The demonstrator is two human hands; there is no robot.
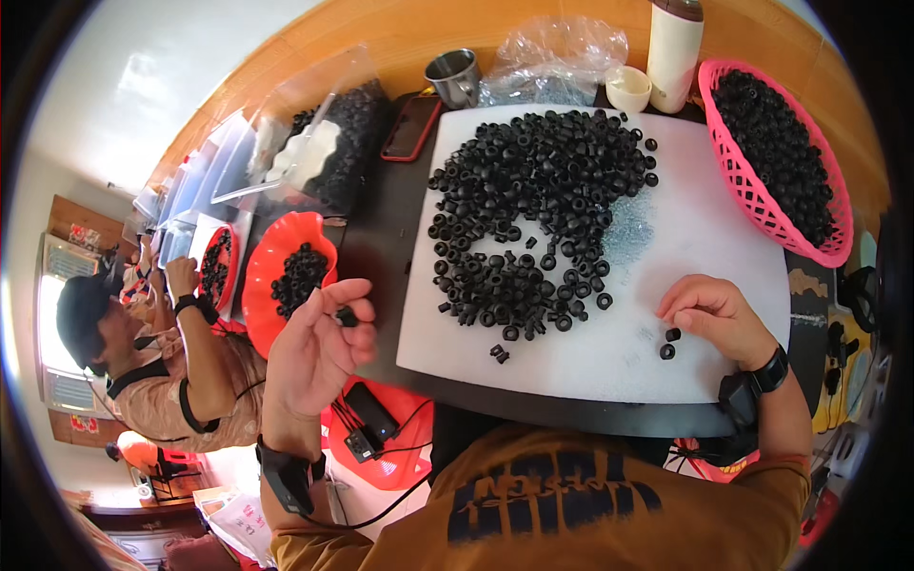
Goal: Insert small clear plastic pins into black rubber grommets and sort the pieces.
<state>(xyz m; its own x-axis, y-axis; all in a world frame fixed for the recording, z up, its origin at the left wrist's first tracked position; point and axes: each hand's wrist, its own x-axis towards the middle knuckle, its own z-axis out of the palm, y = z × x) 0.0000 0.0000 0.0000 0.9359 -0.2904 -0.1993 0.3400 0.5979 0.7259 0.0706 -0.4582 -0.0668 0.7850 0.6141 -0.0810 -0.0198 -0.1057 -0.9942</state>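
A small black rubber-looking part (347,316) sits between the curled fingers of my left hand (319,347), which is raised palm up beside the red scalloped bowl (255,290). Similar black parts (301,276) lie in that bowl. My right hand (712,309) rests on the white foam sheet (609,366) with its fingers bent together; whether anything is between the fingertips is hidden. Close below them lie two small black rings (667,352). A large heap of black ring-like parts (547,171) covers the middle of the sheet. Clear bluish granules (628,233) are scattered at the heap's right side.
A pink basket (728,176) full of black parts stands at right. Along the back are a white bottle (674,52), cup (628,88), plastic bag (557,57), metal mug (453,78) and phone (412,128). A clear bin (333,152) stands left; another person (181,381) works beyond.
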